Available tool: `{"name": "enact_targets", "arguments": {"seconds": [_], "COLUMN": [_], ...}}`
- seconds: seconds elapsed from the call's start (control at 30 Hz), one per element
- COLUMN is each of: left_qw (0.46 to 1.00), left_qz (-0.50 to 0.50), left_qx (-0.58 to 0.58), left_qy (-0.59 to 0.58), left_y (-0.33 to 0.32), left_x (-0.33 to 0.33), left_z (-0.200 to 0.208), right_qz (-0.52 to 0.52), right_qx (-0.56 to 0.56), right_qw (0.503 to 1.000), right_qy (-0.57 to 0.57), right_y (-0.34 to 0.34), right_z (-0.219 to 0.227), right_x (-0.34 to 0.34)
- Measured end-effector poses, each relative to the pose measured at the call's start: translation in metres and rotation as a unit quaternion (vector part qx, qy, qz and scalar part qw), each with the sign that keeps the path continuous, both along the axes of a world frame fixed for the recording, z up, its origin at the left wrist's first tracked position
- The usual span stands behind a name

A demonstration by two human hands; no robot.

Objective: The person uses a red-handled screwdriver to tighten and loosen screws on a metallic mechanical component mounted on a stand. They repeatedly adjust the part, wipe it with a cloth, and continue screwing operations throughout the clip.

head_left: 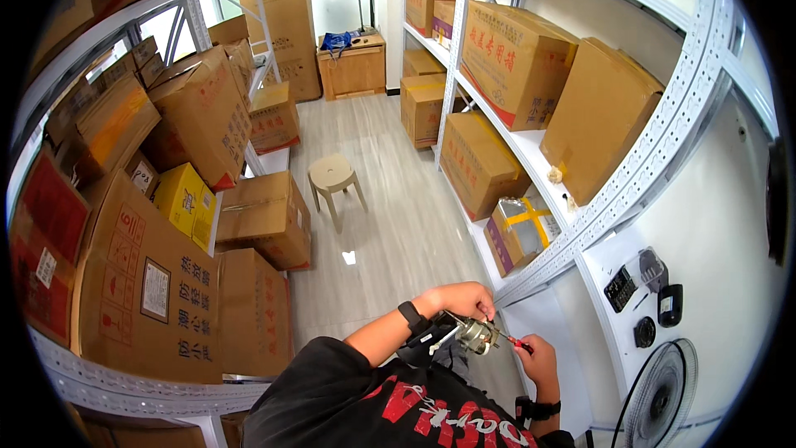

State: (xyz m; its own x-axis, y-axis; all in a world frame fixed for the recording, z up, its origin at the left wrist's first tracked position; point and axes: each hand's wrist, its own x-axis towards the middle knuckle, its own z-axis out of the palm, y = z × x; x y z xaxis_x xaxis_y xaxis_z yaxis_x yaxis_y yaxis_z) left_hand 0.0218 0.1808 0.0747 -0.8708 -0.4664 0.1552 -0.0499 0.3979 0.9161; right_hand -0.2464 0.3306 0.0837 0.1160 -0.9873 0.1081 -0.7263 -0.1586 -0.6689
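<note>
My left hand (461,299) grips a small metal motor-like part (476,336) with dark leads, held in front of my chest. My right hand (537,358) holds a red-handled screwdriver (512,340) whose tip points left into the metal part. Both wrists wear dark bands. The hands hover beside the lower white shelf on the right, where a round fan grille (659,394) and several small dark parts (655,299) lie.
White metal racks line both sides, stacked with cardboard boxes (199,120) on the left and boxes (514,62) on the right. A beige plastic stool (333,176) stands in the aisle. A wooden crate (352,66) sits at the far end.
</note>
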Motion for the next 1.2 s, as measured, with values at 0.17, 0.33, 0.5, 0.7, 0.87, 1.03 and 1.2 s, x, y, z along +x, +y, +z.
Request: {"name": "enact_targets", "arguments": {"seconds": [0.17, 0.33, 0.5, 0.7, 0.87, 1.03, 1.2], "left_qw": [0.999, 0.999, 1.000, 1.000, 1.000, 1.000, 1.000], "left_qz": [-0.011, -0.002, -0.002, -0.004, -0.006, 0.002, 0.012], "left_qx": [-0.042, -0.030, -0.021, -0.016, -0.023, -0.019, -0.022], "left_qy": [-0.013, -0.011, -0.017, -0.014, -0.013, 0.000, 0.016], "left_y": [0.002, 0.004, 0.003, -0.001, 0.001, 0.001, 0.001], "left_x": [0.002, 0.002, 0.001, 0.001, 0.000, -0.001, 0.001], "left_z": [0.006, 0.008, 0.004, -0.004, 0.000, -0.005, -0.008], "right_qz": [0.013, -0.020, 0.062, -0.014, 0.035, 0.042, -0.014], "right_qx": [-0.017, 0.034, -0.049, -0.010, -0.015, -0.030, 0.005], "right_qw": [1.000, 0.999, 0.996, 1.000, 0.999, 0.998, 1.000], "right_qy": [-0.006, -0.014, 0.051, 0.000, 0.033, 0.028, 0.024], "right_y": [0.004, 0.005, 0.001, 0.006, 0.001, -0.002, 0.003], "right_z": [0.014, -0.013, -0.017, 0.014, -0.004, 0.005, 0.013], "right_x": [0.011, -0.008, -0.015, 0.009, -0.014, -0.005, 0.002]}}
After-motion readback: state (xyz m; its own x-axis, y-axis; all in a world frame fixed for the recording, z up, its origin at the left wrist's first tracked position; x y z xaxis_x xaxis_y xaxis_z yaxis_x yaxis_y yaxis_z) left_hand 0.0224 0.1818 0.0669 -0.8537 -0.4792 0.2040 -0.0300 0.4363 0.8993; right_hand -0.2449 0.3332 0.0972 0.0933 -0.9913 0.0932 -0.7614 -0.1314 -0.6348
